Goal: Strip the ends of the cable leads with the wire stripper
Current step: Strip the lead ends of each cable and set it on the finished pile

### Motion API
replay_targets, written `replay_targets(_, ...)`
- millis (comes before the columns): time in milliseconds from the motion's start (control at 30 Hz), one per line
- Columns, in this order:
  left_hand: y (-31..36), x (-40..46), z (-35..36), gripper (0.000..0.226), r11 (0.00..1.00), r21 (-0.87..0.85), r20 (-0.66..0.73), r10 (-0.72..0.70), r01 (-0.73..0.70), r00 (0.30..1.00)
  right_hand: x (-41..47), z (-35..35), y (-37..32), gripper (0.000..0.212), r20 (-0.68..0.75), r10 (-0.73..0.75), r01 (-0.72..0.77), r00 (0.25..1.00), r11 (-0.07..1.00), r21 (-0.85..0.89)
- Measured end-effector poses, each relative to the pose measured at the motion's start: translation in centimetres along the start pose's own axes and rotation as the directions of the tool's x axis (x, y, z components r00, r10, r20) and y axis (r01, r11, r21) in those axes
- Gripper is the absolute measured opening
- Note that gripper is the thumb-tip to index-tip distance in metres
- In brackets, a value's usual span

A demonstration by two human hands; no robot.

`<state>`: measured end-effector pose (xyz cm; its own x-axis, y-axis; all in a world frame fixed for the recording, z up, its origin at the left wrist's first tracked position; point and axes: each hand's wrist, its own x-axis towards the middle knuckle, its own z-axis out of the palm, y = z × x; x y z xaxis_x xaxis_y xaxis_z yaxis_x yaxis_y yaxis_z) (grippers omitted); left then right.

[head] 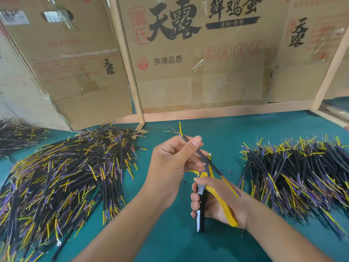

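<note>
My left hand [171, 165] pinches a short black cable [200, 155] between thumb and fingers, holding it slanted above the table. A yellow lead and bare copper strands stick out of the cable's far end; yellow and purple leads trail from its near end over my right wrist. My right hand [217, 201] grips the yellow and black handles of the wire stripper [204, 193], whose jaws point up toward the cable's middle. The stripper's head is partly hidden behind my left fingers.
A large pile of black cables with yellow and purple leads [62, 176] lies at the left, another pile [294, 174] at the right. Cardboard boxes [188, 53] in a wooden frame stand behind. Small insulation scraps dot the green table [170, 233].
</note>
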<state>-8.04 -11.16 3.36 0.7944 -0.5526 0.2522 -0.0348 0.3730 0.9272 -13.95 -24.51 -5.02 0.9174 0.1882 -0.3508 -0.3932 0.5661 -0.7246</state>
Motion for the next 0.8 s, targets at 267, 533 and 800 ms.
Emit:
replay_targets(267, 1.4, 3.1, 2.2, 0.04, 0.997, 0.076, -0.12, -0.009, 0.019, 0.993, -0.1, 0.8, -0.2, 0.023, -0.092, 0.051, -0.049, 0.994, 0.999, 0.014)
replay_targets(533, -3.9, 8.2, 9.2, 0.04, 0.909, 0.252, 0.049, -0.355, 0.333, 0.933, 0.0, 0.9, -0.1, 0.022, -0.135, 0.054, -0.047, 0.989, 0.997, 0.056)
replay_targets(800, -5.5, 8.9, 10.1, 0.045, 0.856, 0.36, 0.23, -0.467, 0.371, 0.854, 0.1, 1.1, 0.0, 0.021, -0.193, 0.073, -0.063, 0.978, 0.996, 0.06)
